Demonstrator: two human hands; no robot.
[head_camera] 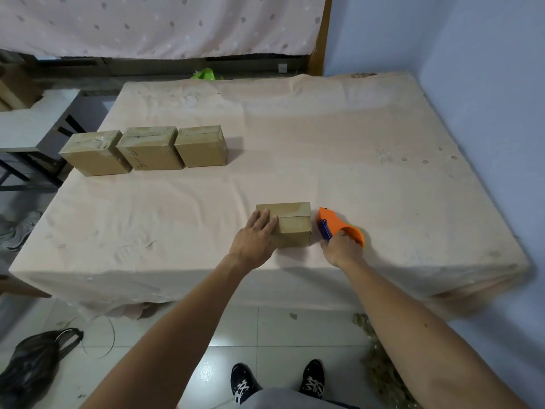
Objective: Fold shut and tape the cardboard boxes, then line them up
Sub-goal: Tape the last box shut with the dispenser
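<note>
A small cardboard box (pixel 295 224) sits near the front edge of the cloth-covered table (pixel 354 160), its flaps folded down. My left hand (pixel 255 237) lies flat on its left side, fingers spread over the top. My right hand (pixel 343 249) grips an orange tape dispenser (pixel 334 224) that rests just right of the box, its nose close to the box's right wall. Three taped boxes stand side by side at the back left: the left one (pixel 95 153), the middle one (pixel 150 149) with writing on its side, and the right one (pixel 202 146).
A grey side table (pixel 32 125) with more cardboard stands at the left. A black plastic bag (pixel 32 367) lies on the tiled floor at lower left. Loose debris lies on the floor at the right. A blue wall bounds the right side.
</note>
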